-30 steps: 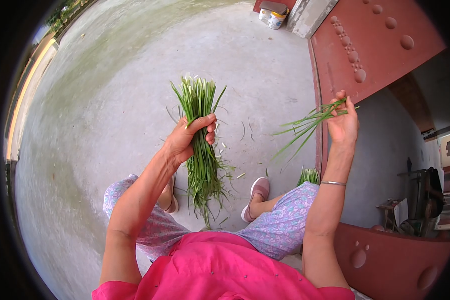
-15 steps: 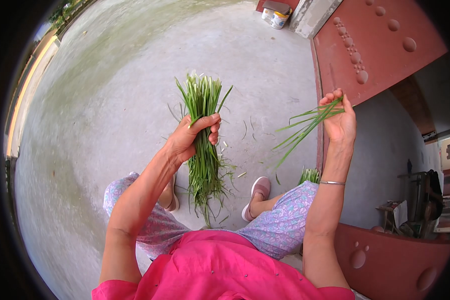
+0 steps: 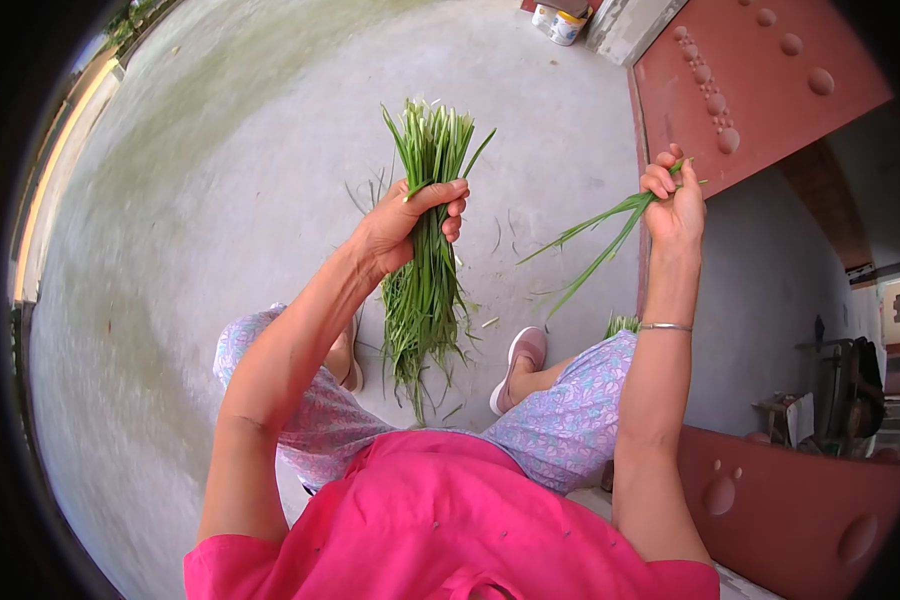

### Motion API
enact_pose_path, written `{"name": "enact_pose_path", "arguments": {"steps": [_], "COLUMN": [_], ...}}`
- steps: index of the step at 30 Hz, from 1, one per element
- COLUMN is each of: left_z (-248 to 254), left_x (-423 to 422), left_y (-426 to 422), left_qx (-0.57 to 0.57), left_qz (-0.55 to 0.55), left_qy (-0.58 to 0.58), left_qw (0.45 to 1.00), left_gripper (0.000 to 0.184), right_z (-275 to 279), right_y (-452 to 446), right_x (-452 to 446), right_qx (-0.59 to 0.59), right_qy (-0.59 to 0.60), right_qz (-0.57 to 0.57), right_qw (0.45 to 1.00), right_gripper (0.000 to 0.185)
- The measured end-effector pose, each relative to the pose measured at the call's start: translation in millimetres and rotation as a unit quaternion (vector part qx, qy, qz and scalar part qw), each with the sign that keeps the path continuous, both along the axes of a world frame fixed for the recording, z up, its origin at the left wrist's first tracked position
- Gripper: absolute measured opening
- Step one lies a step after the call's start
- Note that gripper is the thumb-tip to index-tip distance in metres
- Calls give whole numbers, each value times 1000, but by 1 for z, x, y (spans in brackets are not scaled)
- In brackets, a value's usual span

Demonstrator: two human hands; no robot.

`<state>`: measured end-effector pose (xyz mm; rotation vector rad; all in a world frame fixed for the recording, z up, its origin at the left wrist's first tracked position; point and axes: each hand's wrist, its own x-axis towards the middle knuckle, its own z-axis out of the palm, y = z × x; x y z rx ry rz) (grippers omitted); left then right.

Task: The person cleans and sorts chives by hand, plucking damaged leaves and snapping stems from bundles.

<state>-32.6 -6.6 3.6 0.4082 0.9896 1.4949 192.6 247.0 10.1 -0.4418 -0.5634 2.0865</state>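
Observation:
My left hand is wrapped round the middle of a thick bundle of long green leafy stalks. The pale cut-looking ends point up, away from me, and the thin leafy ends hang towards my lap. At the right, my right hand is raised and pinches a few loose green stalks, whose tips trail to the left. Another bunch of green stalks shows partly beyond my right knee. Bits of stalk lie on the floor beside the bundle.
Grey concrete floor spreads ahead and left. A red panel with round bumps stands at the upper right, a white bucket at the top. My shoe is on the floor. A red curved surface is at the lower right.
My left hand and the bundle have moved up and slightly right. My right hand has risen a little, and the loose stalks in it are now bunched closer, with their tips split.

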Motion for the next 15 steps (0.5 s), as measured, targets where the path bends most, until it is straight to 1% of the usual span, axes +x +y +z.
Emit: {"name": "enact_pose_path", "arguments": {"steps": [2, 5, 6, 9, 10, 13, 15], "left_z": [9, 25, 32, 43, 46, 56, 60], "left_x": [-2, -6, -7, -10, -11, -12, -11], "left_y": [-1, -3, -4, -4, -3, 0, -2], "left_qx": [9, 46, 58, 92, 92, 82, 83], "left_qz": [-3, -5, -2, -8, -12, -7, -8], "left_qy": [0, 11, 20, 26, 31, 52, 66], "left_qw": [1000, 999, 998, 995, 995, 995, 994], "left_gripper": [14, 15, 16, 16, 17, 17, 17], "right_z": [-3, -10, -13, 1, 11, 31, 33], "right_y": [-2, -12, -16, -38, -47, -59, -62], "right_x": [-6, -10, -11, -14, -15, -20, -22], "right_qx": [-3, -1, 5, 42, 51, 81, 108], "right_qy": [-51, -99, -98, -149, -158, -172, -151], "right_qz": [-32, 4, 18, 40, 34, 43, 67], "right_qw": [998, 995, 995, 987, 985, 981, 980], "right_gripper": [26, 28, 26, 23, 20, 22, 24]}}
